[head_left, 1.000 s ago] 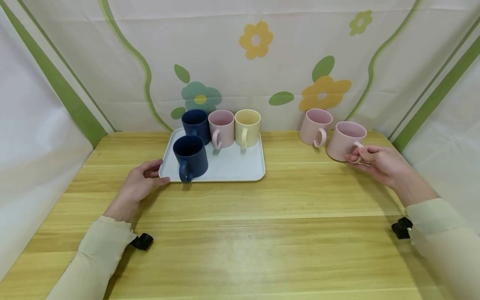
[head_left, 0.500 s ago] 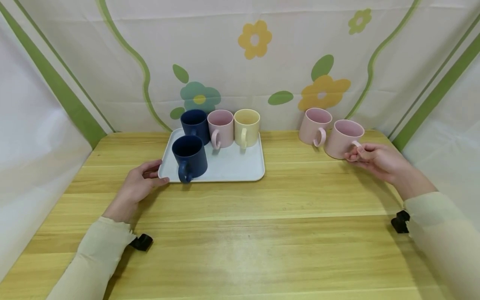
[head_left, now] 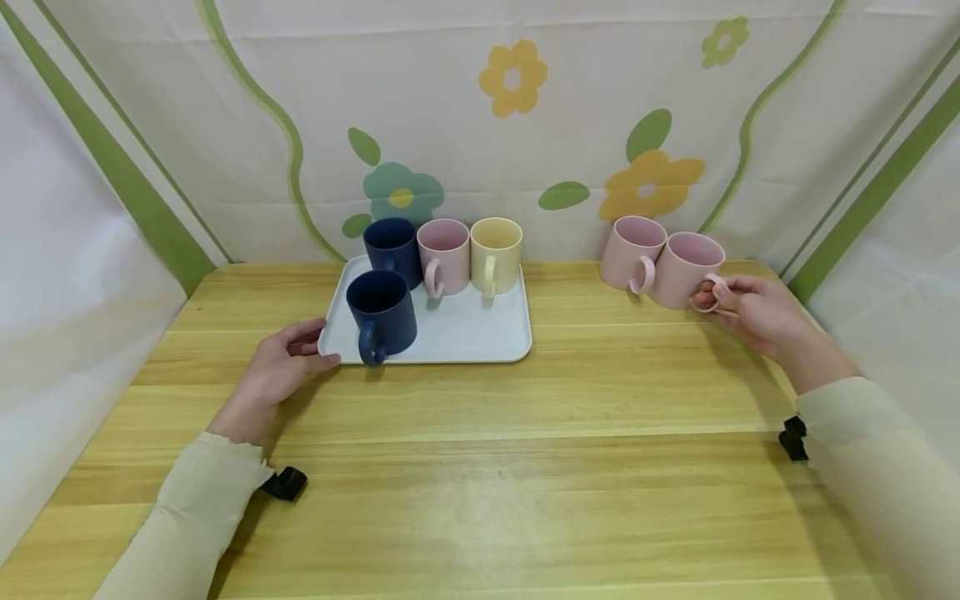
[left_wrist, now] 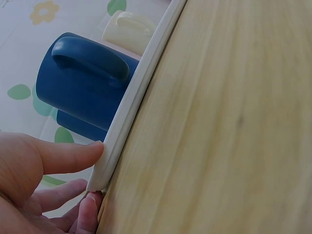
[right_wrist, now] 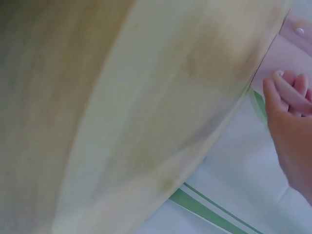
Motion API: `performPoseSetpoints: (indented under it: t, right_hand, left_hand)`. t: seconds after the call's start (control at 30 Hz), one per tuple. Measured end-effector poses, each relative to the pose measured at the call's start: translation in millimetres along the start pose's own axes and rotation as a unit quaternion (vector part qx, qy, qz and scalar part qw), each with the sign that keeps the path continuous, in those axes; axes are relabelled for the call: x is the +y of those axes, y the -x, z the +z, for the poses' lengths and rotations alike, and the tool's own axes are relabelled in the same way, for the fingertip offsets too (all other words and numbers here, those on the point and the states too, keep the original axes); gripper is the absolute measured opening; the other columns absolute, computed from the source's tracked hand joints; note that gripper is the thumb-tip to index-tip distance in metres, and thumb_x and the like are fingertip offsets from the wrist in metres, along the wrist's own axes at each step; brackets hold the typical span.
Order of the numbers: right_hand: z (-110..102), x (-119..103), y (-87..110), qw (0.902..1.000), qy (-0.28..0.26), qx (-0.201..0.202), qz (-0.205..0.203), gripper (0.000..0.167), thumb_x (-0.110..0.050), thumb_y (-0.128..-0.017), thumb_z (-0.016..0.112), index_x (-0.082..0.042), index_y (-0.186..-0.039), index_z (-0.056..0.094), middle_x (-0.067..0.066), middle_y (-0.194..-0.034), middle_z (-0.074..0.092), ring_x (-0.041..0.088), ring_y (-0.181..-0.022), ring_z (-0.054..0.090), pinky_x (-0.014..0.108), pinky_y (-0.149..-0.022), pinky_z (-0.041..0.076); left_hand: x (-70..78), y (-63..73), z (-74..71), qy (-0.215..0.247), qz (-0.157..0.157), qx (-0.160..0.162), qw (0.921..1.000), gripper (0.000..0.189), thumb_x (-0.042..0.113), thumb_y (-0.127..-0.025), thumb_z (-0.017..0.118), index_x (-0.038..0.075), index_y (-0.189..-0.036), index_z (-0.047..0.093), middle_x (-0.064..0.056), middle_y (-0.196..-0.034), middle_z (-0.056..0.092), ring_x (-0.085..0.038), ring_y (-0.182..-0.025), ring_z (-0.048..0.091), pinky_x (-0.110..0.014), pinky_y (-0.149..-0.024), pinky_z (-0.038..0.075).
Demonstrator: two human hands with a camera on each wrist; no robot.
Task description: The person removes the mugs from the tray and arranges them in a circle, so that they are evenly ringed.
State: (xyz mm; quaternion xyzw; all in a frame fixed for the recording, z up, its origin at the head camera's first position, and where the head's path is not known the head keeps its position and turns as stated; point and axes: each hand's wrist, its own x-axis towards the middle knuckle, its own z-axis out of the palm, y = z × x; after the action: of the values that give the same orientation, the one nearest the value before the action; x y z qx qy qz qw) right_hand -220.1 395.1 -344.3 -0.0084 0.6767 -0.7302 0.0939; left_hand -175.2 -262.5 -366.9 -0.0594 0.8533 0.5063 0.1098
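At the left, a white tray (head_left: pixel 480 337) carries two dark blue mugs, a pink mug (head_left: pixel 448 262) and a pale yellow mug (head_left: pixel 501 258). One blue mug (head_left: pixel 388 321) stands near the tray's front edge, the other blue mug (head_left: pixel 397 250) behind it. My left hand (head_left: pixel 281 367) holds the tray's front left corner, with the thumb (left_wrist: pixel 78 157) against the rim and fingers around the corner. On the right, my right hand (head_left: pixel 765 321) grips the handle of a pink mug (head_left: pixel 678 275). Another pink mug (head_left: pixel 628 258) stands just left of it, handle towards me.
Everything stands on a wooden table (head_left: pixel 480 467). A white cloth (head_left: pixel 450 100) with printed flowers hangs close behind the mugs, and white cloth sides rise at left and right.
My right hand has moved the gripped pink mug slightly back and left, closer to the other pink mug. The left hand and the tray have stayed in place.
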Motion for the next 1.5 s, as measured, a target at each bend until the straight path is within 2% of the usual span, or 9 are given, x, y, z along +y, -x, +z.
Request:
performPoseSetpoints:
  t: [0.17,0.47,0.63,0.73,0.83,1.0,1.13,1.2,1.5]
  right_hand:
    - [1.4,0.7,-3.1,0.9996,0.000,0.029,0.003,0.025,-0.007,-0.109,0.054,-0.007,-0.103,0.077,0.000,-0.092,0.078,0.009,-0.094,0.074,0.021,-0.083,0.061]
    - [2.6,-0.2,-8.3,0.9991,0.014,0.040,0.007,0.025,-0.009,-0.110,0.053,-0.009,-0.104,0.077,-0.003,-0.096,0.076,0.007,-0.096,0.072,0.021,-0.084,0.061]
    - [6.9,-3.3,-8.4,0.9968,0.004,0.076,0.024,0.020,-0.006,-0.106,0.061,-0.013,-0.099,0.078,-0.005,-0.094,0.076,0.006,-0.092,0.073,0.021,-0.082,0.061]
    - [11.6,-7.0,-5.9,0.9907,-0.018,0.134,0.015,0.012,-0.004,-0.099,0.072,-0.014,-0.099,0.079,-0.008,-0.093,0.074,0.004,-0.089,0.072,0.020,-0.079,0.061]
    - [16.0,-11.6,-1.5,0.9800,-0.065,0.187,-0.016,0.016,0.001,-0.093,0.078,-0.013,-0.101,0.079,-0.006,-0.092,0.074,0.004,-0.087,0.072,0.018,-0.079,0.061]
    - [21.7,-18.7,5.3,0.9598,-0.135,0.226,-0.097,0.020,0.010,-0.089,0.078,-0.006,-0.101,0.080,0.000,-0.088,0.077,0.008,-0.083,0.075,0.020,-0.079,0.062]
    - [30.7,-24.1,7.0,0.9481,-0.165,0.224,-0.153,0.022,0.014,-0.087,0.077,0.001,-0.106,0.078,0.005,-0.089,0.079,0.012,-0.083,0.078,0.023,-0.081,0.063]
    - [39.2,-26.5,6.8,0.9477,-0.166,0.214,-0.168,0.024,0.014,-0.087,0.077,0.004,-0.109,0.077,0.006,-0.089,0.080,0.014,-0.082,0.079,0.024,-0.080,0.063]
    - [98.7,-28.3,1.2,0.9644,-0.075,0.119,-0.224,0.025,0.012,-0.090,0.075,0.006,-0.115,0.077,0.005,-0.098,0.083,0.012,-0.089,0.080,0.020,-0.082,0.062]
  left_hand:
    - [0.7,1.9,-0.8,-0.001,-0.001,0.001,1.0000,0.079,0.019,-0.102,0.073,0.008,-0.168,0.031,-0.023,-0.165,0.043,-0.032,-0.135,0.048,-0.012,-0.082,0.045]
    - [-0.3,4.5,-2.7,-0.002,-0.001,0.005,1.0000,0.079,0.019,-0.102,0.073,0.008,-0.167,0.032,-0.022,-0.164,0.043,-0.031,-0.133,0.049,-0.011,-0.083,0.045]
    - [-1.1,5.0,-3.2,-0.004,0.003,0.007,1.0000,0.079,0.018,-0.101,0.073,0.007,-0.167,0.032,-0.024,-0.162,0.045,-0.033,-0.134,0.050,-0.012,-0.083,0.044]
    - [-1.1,5.0,-3.3,-0.001,0.002,0.005,1.0000,0.079,0.018,-0.102,0.073,0.007,-0.167,0.032,-0.024,-0.162,0.045,-0.033,-0.135,0.049,-0.012,-0.084,0.044]
    - [-0.4,5.1,-3.4,-0.003,0.005,0.005,1.0000,0.079,0.018,-0.101,0.073,0.006,-0.167,0.032,-0.024,-0.163,0.044,-0.034,-0.135,0.049,-0.011,-0.082,0.045]
    - [2.2,5.9,-2.5,0.001,0.004,0.002,1.0000,0.079,0.018,-0.101,0.073,0.007,-0.167,0.032,-0.025,-0.161,0.046,-0.033,-0.135,0.050,-0.012,-0.084,0.045]
    - [3.3,6.3,-2.0,0.009,0.001,-0.003,1.0000,0.079,0.019,-0.102,0.072,0.008,-0.168,0.030,-0.024,-0.160,0.046,-0.032,-0.136,0.050,-0.015,-0.088,0.045]
    - [3.5,6.2,-1.7,0.009,0.000,-0.005,0.9999,0.079,0.018,-0.103,0.072,0.009,-0.168,0.030,-0.024,-0.160,0.046,-0.032,-0.137,0.050,-0.017,-0.092,0.045]
    - [4.9,7.8,0.2,0.007,-0.003,-0.006,1.0000,0.078,0.016,-0.102,0.071,0.008,-0.168,0.030,-0.025,-0.158,0.046,-0.036,-0.138,0.049,-0.033,-0.105,0.044]
